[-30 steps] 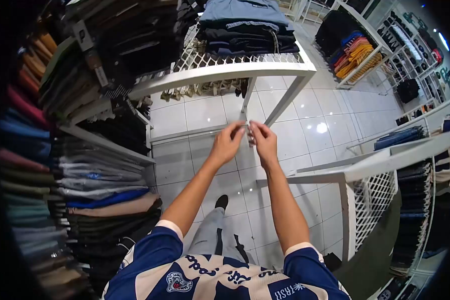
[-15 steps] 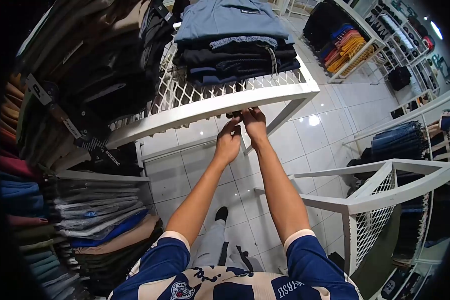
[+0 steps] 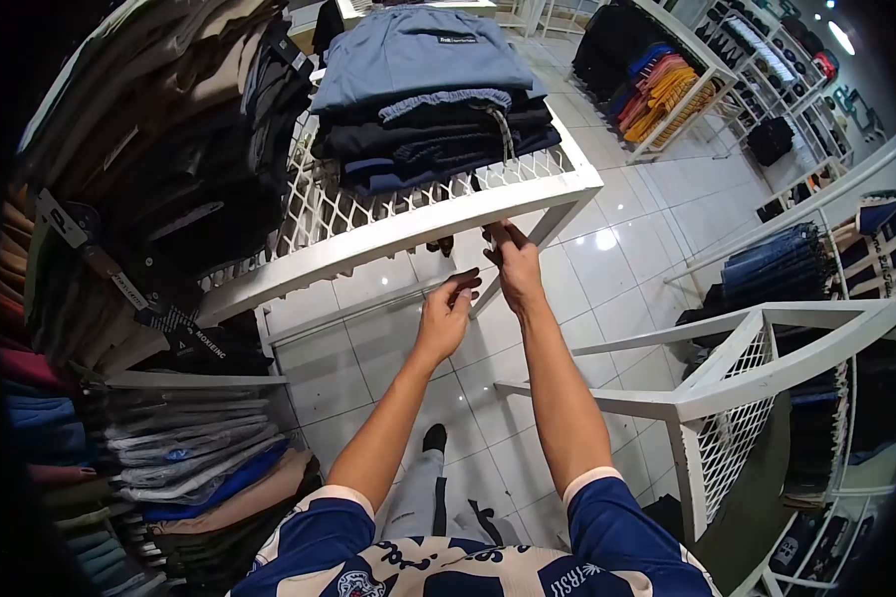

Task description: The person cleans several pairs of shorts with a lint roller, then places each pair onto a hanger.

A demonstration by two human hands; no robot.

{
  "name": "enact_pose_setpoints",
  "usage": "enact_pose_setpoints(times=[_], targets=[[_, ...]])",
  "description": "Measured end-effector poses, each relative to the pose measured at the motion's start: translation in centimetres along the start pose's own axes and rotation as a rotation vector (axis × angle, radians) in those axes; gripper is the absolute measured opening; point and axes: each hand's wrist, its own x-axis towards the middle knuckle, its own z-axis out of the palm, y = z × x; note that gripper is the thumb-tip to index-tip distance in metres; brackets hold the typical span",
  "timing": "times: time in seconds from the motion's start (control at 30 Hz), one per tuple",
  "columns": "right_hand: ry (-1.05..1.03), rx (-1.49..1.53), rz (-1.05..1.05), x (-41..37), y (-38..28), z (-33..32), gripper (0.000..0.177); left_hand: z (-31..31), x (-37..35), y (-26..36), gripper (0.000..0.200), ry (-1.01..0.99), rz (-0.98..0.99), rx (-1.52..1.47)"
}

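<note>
Just below the front rail of a white mesh-topped rack (image 3: pixel 408 227), my right hand (image 3: pixel 516 269) has its fingertips bent up at the rail near the corner; a small dark thing shows at them, too small to name. My left hand (image 3: pixel 446 313) is lower and to the left, fingers curled but apart, holding nothing. A dark object (image 3: pixel 440 244) hangs under the rail, touching neither hand. On the mesh lies a stack of folded dark clothes (image 3: pixel 428 149) with a blue-grey garment (image 3: pixel 423 60) on top.
Dark and brown trousers (image 3: pixel 169 109) crowd the left, above folded clothes in plastic (image 3: pixel 184 438). A second white rack (image 3: pixel 727 373) stands at the right. Yellow and red garments (image 3: pixel 667 90) hang farther back. White floor tiles (image 3: pixel 358 348) show beneath my arms.
The view has shifted, so the rack sits further left. My left hand has dropped away from the rail and from my right hand, which stays at the rail's underside.
</note>
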Motion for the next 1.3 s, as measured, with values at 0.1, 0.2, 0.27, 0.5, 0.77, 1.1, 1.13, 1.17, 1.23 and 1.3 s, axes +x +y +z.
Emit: enact_pose_setpoints(times=[0.1,0.2,0.27,0.5,0.77,1.1,1.13,1.17,1.23,1.3], targets=[[0.031,0.034,-0.019,-0.8,0.0,0.2,0.05,-0.1,-1.0,-1.4,0.036,0.012,0.004,-0.058],[-0.013,0.026,-0.069,-0.4,-0.3,0.1,0.044,-0.2,-2.0,-2.3,0.036,0.013,-0.032,-0.054],[-0.02,0.051,-0.078,-0.3,-0.3,0.3,0.042,-0.4,-2.8,-2.4,0.036,0.02,-0.06,-0.048],[0.052,0.076,-0.047,-2.0,1.2,0.2,0.053,-0.8,-2.1,-2.3,0.036,0.048,-0.075,-0.039],[0.098,0.167,0.006,-3.3,2.9,-0.7,0.04,0.1,-0.5,-0.3,0.036,0.013,-0.028,-0.071],[0.106,0.271,0.01,-5.3,6.0,-2.0,0.045,1.4,-1.2,-1.9,0.035,0.011,-0.101,-0.001],[0.123,0.267,0.026,-5.7,6.4,-2.2,0.046,1.4,-1.6,-2.2,0.035,0.007,-0.131,0.026],[0.124,0.267,0.029,-6.5,6.8,-2.4,0.046,1.4,-2.0,-2.8,0.035,0.007,-0.134,0.026],[0.153,0.178,0.046,-8.2,7.4,-3.0,0.056,1.5,-2.5,-4.5,0.035,0.014,-0.095,0.036],[0.159,0.143,0.068,-10.6,7.9,-3.6,0.057,1.5,-3.7,-5.3,0.035,0.035,-0.093,0.013]])
